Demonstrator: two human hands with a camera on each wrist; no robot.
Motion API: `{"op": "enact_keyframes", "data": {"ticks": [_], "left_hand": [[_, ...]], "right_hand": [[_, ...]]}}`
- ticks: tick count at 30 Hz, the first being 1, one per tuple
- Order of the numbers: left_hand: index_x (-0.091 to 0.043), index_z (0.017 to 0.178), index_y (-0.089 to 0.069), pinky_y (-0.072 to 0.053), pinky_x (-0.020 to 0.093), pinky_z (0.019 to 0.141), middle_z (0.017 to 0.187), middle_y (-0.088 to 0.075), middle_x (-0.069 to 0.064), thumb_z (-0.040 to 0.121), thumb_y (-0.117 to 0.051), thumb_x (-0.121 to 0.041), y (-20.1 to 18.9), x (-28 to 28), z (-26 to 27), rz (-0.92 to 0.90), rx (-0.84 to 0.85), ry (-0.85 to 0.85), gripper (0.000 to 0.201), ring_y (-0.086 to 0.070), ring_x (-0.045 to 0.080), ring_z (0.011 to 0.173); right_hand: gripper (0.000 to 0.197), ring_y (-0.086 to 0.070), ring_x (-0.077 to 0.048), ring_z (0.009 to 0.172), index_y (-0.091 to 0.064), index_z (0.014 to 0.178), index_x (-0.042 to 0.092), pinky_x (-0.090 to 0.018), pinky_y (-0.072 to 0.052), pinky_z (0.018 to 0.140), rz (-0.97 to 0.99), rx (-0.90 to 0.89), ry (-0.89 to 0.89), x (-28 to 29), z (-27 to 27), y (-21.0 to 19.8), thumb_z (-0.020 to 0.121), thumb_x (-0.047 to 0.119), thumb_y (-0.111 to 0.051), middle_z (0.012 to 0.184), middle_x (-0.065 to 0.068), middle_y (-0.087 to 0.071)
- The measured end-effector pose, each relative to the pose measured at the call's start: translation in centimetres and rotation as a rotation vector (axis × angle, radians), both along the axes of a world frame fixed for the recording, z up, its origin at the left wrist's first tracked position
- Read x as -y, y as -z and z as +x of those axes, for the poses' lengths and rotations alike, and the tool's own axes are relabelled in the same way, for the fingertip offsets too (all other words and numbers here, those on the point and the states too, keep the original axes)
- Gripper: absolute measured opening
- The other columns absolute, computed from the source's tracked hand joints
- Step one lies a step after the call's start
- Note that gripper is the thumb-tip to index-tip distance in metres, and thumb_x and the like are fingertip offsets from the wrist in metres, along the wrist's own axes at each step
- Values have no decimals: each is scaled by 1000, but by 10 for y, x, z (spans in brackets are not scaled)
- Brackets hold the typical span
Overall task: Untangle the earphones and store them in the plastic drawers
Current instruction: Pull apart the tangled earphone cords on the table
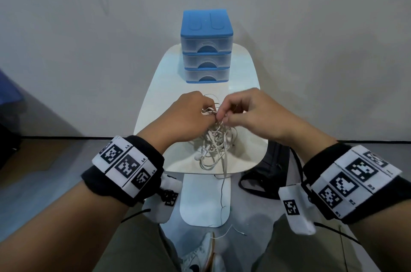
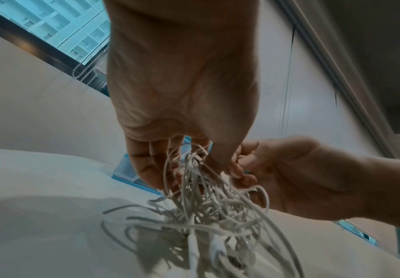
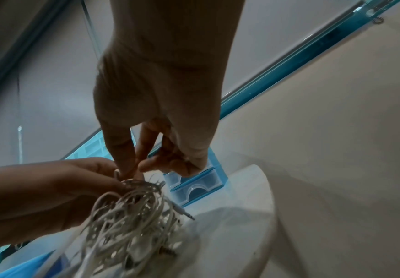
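1. Left hand is up over the near half of the table, fingers curled round the top of the earphones. It grips a bunch of the white cords.
2. Left wrist view: cords run up between the curled left fingers and fan out below in loose loops.
3. Right hand sits just beside the left, knuckles nearly touching. Thumb and forefinger pinch narrow on a strand at the top of the tangle.
4. Right wrist view confirms the pinch: right fingertips close together on the cord, other fingers curled in behind.
5. Earphones: one white knot, top lifted in both hands, lower loops hanging onto the table near its front edge. An earbud lies at the lower left of the pile.
6. One cord drops off the front edge of the table and trails down toward the floor.
7. A jack plug sticks out of the right side of the bundle, in the right wrist view.
8. Drawers: blue top, three clear drawers stacked, all closed. They stand at the far end of the table, well apart from the hands.
9. Both wrists wear black bands with marker tags.
10. A black bag sits on the floor right of the table; a white shoe shows below.
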State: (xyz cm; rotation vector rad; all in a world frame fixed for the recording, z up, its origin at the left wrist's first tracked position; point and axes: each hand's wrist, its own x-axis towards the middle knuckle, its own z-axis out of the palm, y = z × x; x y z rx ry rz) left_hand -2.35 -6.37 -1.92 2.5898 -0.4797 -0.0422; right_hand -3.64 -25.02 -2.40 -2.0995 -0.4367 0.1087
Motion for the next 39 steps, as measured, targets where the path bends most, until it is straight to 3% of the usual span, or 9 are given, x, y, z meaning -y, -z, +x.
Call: {"op": "enact_keyframes", "data": {"ticks": [4,10,16,20,23,26,29,34,39], "left_hand": [[-13,96,-74,-41,29,79,96,-64,-1,94,-65,-21,0,-1,0,-26,-31,-50,13,-57,20,98],[-5,99,-74,-42,32,84,104,-70,9,95,-63,-18,1,-1,0,-36,-71,-97,17,-61,25,101],[-7,97,-74,-42,33,84,97,-68,6,95,-62,-17,-2,-1,-1,-40,-62,-84,16,-59,25,99],[-20,100,-74,-40,27,70,91,-61,-9,95,-59,-14,1,-1,0,-35,-71,-57,17,-56,17,96],[-26,92,-72,-37,11,65,86,-58,-16,95,-55,-11,2,-2,2,-34,-81,-28,23,-56,14,93],[-26,89,-72,-35,15,62,83,-55,-18,96,-54,-9,0,-1,2,-20,-75,-19,26,-53,10,86],[-20,92,-74,-36,5,62,82,-55,-17,96,-51,-5,-2,0,1,-62,-100,-28,27,-52,7,80],[-11,70,-64,-38,33,66,79,-63,4,92,-57,-15,-1,0,2,-218,-230,-79,24,-51,20,74],[-18,75,-73,-49,34,75,80,-71,0,82,-77,-33,1,-11,3,-297,-274,-68,18,-61,14,72]], "right_hand": [[16,-59,-1,67,-81,82,21,-18,-47,70,-156,18,99,-3,-3,8,86,9,-72,78,5,-75],[11,-54,5,56,-81,79,15,-8,-41,55,-227,21,204,-6,-6,8,87,13,-73,72,3,-72],[13,-59,-10,64,-72,87,19,-33,-50,71,-73,-1,258,-4,-5,12,81,8,-77,77,-1,-70],[15,-56,-5,65,-79,83,18,-23,-47,70,48,-1,158,-10,-10,7,86,5,-72,80,-4,-73],[16,-54,3,58,-81,83,18,-13,-43,60,-144,-6,175,-14,-7,4,89,10,-68,80,1,-74],[14,-60,-7,66,-79,76,16,-24,-45,60,-288,10,252,-15,-1,7,87,17,-70,74,0,-74],[16,-64,-16,69,-79,74,14,-26,-45,58,-309,0,285,-19,2,10,86,25,-77,70,-3,-73],[15,-58,-13,65,-78,75,10,-22,-42,55,-198,-14,340,-28,5,19,83,21,-83,70,-1,-71],[12,-55,-9,59,-74,75,7,-16,-44,52,-1,-120,328,-18,3,13,80,16,-81,67,1,-67]]}}
